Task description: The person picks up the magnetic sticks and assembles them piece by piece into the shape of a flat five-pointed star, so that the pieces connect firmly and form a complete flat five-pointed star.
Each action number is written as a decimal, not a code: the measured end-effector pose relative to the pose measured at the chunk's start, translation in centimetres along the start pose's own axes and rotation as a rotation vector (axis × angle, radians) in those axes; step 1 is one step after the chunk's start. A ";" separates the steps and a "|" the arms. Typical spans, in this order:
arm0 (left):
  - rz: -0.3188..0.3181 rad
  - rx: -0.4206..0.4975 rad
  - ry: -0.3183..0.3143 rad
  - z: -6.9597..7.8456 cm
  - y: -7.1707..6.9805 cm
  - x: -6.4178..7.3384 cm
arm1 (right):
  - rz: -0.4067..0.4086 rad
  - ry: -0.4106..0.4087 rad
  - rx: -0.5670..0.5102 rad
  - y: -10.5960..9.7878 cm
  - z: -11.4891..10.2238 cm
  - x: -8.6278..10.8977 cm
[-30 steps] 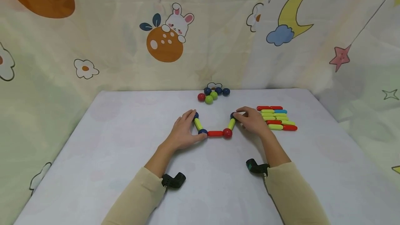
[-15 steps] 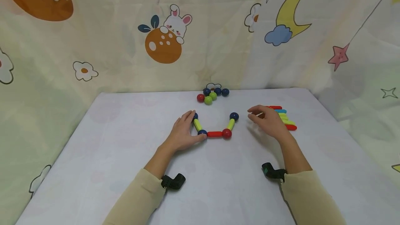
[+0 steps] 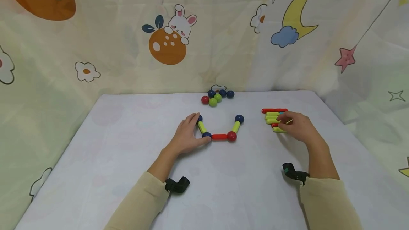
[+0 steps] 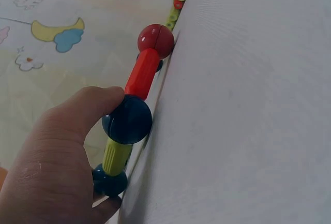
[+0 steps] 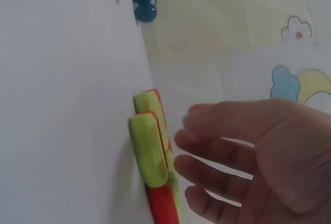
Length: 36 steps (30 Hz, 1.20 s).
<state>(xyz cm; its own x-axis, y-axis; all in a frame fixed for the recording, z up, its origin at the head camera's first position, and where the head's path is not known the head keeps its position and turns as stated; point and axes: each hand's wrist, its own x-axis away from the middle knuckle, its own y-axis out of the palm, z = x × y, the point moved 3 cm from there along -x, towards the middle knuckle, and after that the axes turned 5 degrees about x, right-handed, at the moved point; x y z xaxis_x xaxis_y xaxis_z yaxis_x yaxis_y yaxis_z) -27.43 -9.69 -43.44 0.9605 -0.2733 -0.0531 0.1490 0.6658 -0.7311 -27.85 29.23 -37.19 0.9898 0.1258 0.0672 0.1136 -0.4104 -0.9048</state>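
Left hand [image 3: 185, 136] grips U-shaped chain [image 3: 219, 137] by left side on counter [image 3: 220, 187]; right hand [image 3: 298, 125] near rods [image 3: 272, 118], fingers half-open, empty. Clumsy grab could scatter rods; over-squeezing left could break chain.

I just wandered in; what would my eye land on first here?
Probably the bright U-shaped toy figure at the center, its left side gripped by the left hand. Next, the colorful rods lined up on the right, with the right hand close by, then the printed bunny on the backdrop behind.
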 end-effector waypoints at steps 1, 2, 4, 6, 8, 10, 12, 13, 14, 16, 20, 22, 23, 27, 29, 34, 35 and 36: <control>0.001 0.001 0.001 0.0 0.0 0.0 | -0.009 0.006 0.009 0.0 0.2 0.0; 0.002 0.002 0.002 0.0 0.0 0.0 | -0.022 0.015 0.017 0.1 0.4 0.0; 0.005 0.002 0.002 0.0 0.1 0.0 | -0.047 0.033 0.032 0.3 0.7 -0.1; 0.004 0.001 0.000 0.0 0.1 0.0 | -0.073 0.058 0.038 0.5 0.8 -0.1; 0.001 0.000 -0.003 0.1 0.1 0.0 | -0.093 0.082 0.042 0.7 0.9 -0.2; 0.000 -0.003 -0.006 0.1 0.0 0.0 | -0.099 0.095 0.046 0.9 0.8 -0.2; -0.001 -0.005 -0.008 0.2 0.0 0.1 | -0.105 0.097 0.049 1.1 0.7 -0.3; -0.002 -0.005 -0.009 0.2 0.0 0.1 | -0.109 0.092 0.056 1.2 0.6 -0.4; -0.002 -0.005 -0.011 0.2 -0.1 0.1 | -0.114 0.083 0.066 1.3 0.6 -0.5; -0.005 -0.006 -0.014 0.2 -0.1 0.1 | -0.124 0.065 0.086 1.4 0.4 -0.6; -0.009 -0.006 -0.012 0.2 -0.1 0.1 | -0.138 0.045 0.111 1.4 0.4 -0.7; -0.008 -0.007 -0.010 0.2 -0.1 0.1 | -0.141 0.046 0.092 1.4 0.4 -0.5; -0.007 -0.007 -0.009 0.2 -0.1 0.1 | -0.142 0.049 0.080 1.4 0.5 -0.4; -0.005 -0.013 -0.010 0.2 -0.1 0.1 | -0.137 0.051 0.026 1.2 0.7 0.0; -0.006 -0.014 -0.013 0.2 -0.1 0.0 | -0.129 0.047 -0.004 1.0 0.8 0.1; -0.008 -0.007 -0.028 0.2 -0.1 0.0 | -0.075 0.023 -0.115 0.7 0.3 0.0; -0.008 -0.004 -0.031 0.2 -0.1 0.1 | -0.061 0.024 -0.145 0.7 0.1 -0.1; -0.008 -0.001 -0.035 0.2 -0.1 0.1 | -0.046 0.024 -0.181 0.7 -0.2 -0.2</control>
<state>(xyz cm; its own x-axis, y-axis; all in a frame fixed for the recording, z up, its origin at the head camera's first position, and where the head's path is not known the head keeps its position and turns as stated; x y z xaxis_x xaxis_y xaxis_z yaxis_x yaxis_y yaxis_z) -27.30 -9.60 -43.25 0.9670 -0.2538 -0.0234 0.1563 0.6631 -0.7321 -27.92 28.72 -37.79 0.9847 0.1274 0.1193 0.1707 -0.5604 -0.8104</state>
